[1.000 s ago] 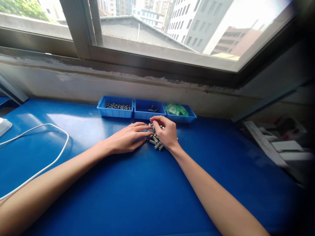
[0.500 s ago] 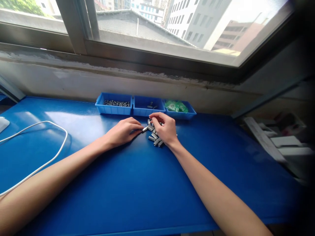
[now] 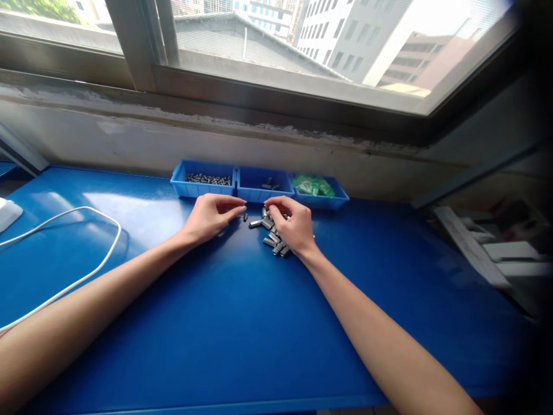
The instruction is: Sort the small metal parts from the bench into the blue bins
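My left hand [image 3: 209,218] is pinched, thumb and forefinger tips close together; whatever is between them is too small to make out. Just under those fingertips is a small dark piece [image 3: 245,218], like a short screw. My right hand [image 3: 294,223] is also closed in a pinch over a heap of short grey metal bars [image 3: 270,242], hiding part of it. What its fingertips hold, if anything, I cannot make out. One bar [image 3: 255,224] lies at the heap's left side, between the two hands.
Three blue bins stand along the wall: the left bin [image 3: 203,190] has many small screws, the middle bin [image 3: 259,196] a few dark pieces, the right bin [image 3: 330,202] a green plastic bag [image 3: 313,185]. A white cable [image 3: 101,265] curves over the blue table [image 3: 242,334] at left.
My left hand has lifted away from the bar at the heap's left side, which stays on the table. A small dark piece now shows under its fingertips. My right hand stays over the heap.
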`<state>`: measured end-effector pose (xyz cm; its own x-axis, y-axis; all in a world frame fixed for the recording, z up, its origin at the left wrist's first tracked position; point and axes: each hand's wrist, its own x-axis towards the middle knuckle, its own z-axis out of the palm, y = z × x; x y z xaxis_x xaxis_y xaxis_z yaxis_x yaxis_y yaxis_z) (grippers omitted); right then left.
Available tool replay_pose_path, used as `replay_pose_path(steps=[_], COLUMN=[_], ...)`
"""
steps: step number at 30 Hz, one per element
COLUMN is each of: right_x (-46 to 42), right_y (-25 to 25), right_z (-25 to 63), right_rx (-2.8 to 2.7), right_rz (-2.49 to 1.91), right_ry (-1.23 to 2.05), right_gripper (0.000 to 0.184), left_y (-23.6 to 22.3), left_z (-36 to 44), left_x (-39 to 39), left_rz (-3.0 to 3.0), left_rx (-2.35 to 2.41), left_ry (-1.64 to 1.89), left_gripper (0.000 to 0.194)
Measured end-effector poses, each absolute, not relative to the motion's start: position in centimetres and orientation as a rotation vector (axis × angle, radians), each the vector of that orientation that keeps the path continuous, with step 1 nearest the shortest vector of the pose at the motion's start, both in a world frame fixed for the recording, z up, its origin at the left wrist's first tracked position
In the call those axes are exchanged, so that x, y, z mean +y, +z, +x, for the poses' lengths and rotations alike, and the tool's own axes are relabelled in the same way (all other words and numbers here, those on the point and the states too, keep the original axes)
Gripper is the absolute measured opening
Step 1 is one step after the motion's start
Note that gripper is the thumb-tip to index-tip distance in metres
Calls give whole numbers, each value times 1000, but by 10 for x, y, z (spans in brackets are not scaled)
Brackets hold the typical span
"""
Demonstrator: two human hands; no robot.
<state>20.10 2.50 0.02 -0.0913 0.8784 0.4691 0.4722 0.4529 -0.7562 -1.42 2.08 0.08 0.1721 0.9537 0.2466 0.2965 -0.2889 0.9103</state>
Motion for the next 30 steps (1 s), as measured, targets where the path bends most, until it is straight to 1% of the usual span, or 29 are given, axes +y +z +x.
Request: replay_pose_path(steps=[3,6,11,15,17,19,23,26,30], right_x=[25,24,23,23,23,23,23,23,23], right_y=[0,2,3,3,3,2,2,2,3], right_z=[201,200,199,200,201,201,201,200,200], right_rx=[-1725,-1719,-1724,-1732,-1731,-1729,-1737,-1738,-1742], right_rz=[-1165,-1159,-1166,-1188,-1197,-1198,-1198,-1201,-1199], right_ry=[525,532,538,546,546,545,544,546,536], right_gripper=[15,15,16,17,17,17,17,18,18], left_y=[11,21,30,31,29,25,13,6,4], left_z=[-17,-27,-46,-44,-39,-34,-30,-30,-29], left_x=[23,31,47,44,39,36,33,32,31], left_rz=[1545,1443,1514,1758,1959,2242,2700,2772,2746], left_rx=[1141,1187,1269,1301,1275,1184,927,864,919], left_ry=[1164,1344,1619,1624,1561,1402,916,719,676], left_gripper=[51,54,50,37,29,24,28,31,31])
